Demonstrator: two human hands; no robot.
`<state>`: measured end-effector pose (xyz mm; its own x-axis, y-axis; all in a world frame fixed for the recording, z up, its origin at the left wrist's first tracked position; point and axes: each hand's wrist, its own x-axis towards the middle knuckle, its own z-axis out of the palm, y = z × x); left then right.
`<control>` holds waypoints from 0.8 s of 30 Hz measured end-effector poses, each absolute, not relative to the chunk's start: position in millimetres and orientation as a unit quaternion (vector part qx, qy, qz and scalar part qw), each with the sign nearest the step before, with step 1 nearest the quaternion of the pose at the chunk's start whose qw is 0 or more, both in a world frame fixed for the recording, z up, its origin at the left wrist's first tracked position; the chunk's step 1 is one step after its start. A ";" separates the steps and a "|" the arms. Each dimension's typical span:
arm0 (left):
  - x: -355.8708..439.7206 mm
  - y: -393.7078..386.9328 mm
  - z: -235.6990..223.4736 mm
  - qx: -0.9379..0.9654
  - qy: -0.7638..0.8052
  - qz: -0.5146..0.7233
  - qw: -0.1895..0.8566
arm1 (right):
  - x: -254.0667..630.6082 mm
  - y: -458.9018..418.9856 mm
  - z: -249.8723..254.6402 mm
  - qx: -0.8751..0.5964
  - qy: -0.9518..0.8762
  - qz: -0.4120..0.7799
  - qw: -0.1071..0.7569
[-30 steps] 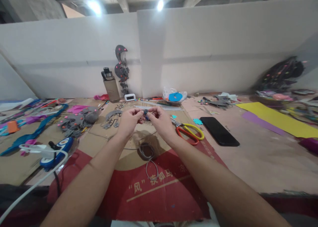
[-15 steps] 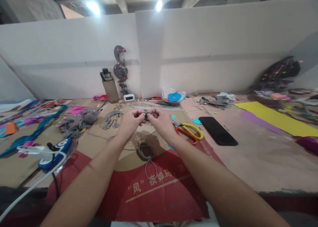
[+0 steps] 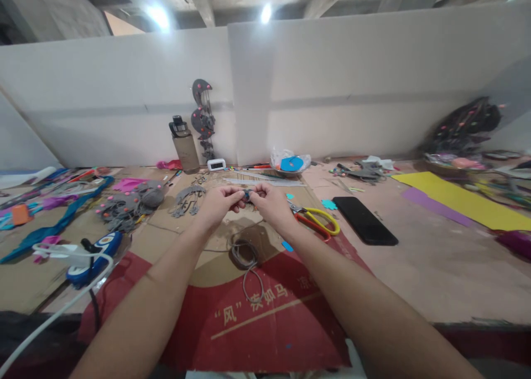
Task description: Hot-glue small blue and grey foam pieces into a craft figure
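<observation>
My left hand [image 3: 218, 203] and my right hand [image 3: 271, 201] meet above the middle of the cardboard sheet [image 3: 174, 240]. Both are closed in a pinch on one small dark blue piece [image 3: 247, 195] held between their fingertips. Thin grey cord seems to hang from it towards a coil of grey cord [image 3: 244, 254] lying on the cardboard just below my hands. Scissors with yellow and red handles [image 3: 316, 222] lie right beside my right wrist.
A black phone [image 3: 364, 220] lies right of the scissors. Grey felt cut-outs [image 3: 128, 204] and blue strips [image 3: 53, 224] crowd the left, with a blue glue gun [image 3: 93, 252] and white cable. A water bottle [image 3: 185, 145] stands at the wall. Yellow sheet [image 3: 464, 199] lies far right.
My hands have stayed together on the small piece, shifting only slightly; the view has tilted a little.
</observation>
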<state>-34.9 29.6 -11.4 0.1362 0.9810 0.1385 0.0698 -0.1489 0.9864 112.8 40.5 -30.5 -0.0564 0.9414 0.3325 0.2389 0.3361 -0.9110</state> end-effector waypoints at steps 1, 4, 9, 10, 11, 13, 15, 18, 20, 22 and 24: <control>-36.1 30.0 -11.1 0.581 0.439 0.474 0.496 | 112.9 41.2 -30.8 -0.464 -0.637 0.349 0.507; -37.2 30.8 -11.3 0.577 0.430 0.466 0.515 | 112.5 41.6 -30.7 -0.469 -0.631 0.360 0.502; -33.2 30.2 -12.0 0.583 0.475 0.493 0.437 | 110.1 39.2 -29.5 -0.464 -0.632 0.370 0.499; -33.3 30.4 -11.7 0.584 0.478 0.499 0.427 | 109.4 39.4 -30.1 -0.457 -0.636 0.371 0.499; -34.3 30.9 -11.3 0.586 0.479 0.504 0.415 | 108.8 40.1 -31.1 -0.449 -0.640 0.371 0.500; -39.1 33.3 -10.4 0.592 0.491 0.520 0.372 | 107.9 42.2 -33.7 -0.433 -0.651 0.374 0.499; -47.6 37.5 -9.9 0.592 0.514 0.540 0.307 | 107.7 43.8 -35.1 -0.419 -0.665 0.376 0.490; -64.9 46.1 -10.3 0.575 0.537 0.573 0.229 | 109.2 42.6 -30.8 -0.410 -0.671 0.395 0.475; -77.5 52.5 -11.0 0.548 0.548 0.601 0.195 | 111.1 39.0 -23.8 -0.406 -0.652 0.431 0.473; -89.7 58.7 -11.7 0.511 0.559 0.630 0.172 | 112.9 34.4 -15.5 -0.392 -0.625 0.479 0.476; -100.6 64.2 -11.9 0.477 0.558 0.658 0.171 | 113.9 29.2 -7.3 -0.366 -0.603 0.528 0.473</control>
<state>-100.6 64.2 -11.9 -0.4873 0.7563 0.4366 0.3072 -0.3195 0.8964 113.9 29.2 -7.3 -0.2845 0.9407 0.1848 -0.0579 0.1756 -0.9828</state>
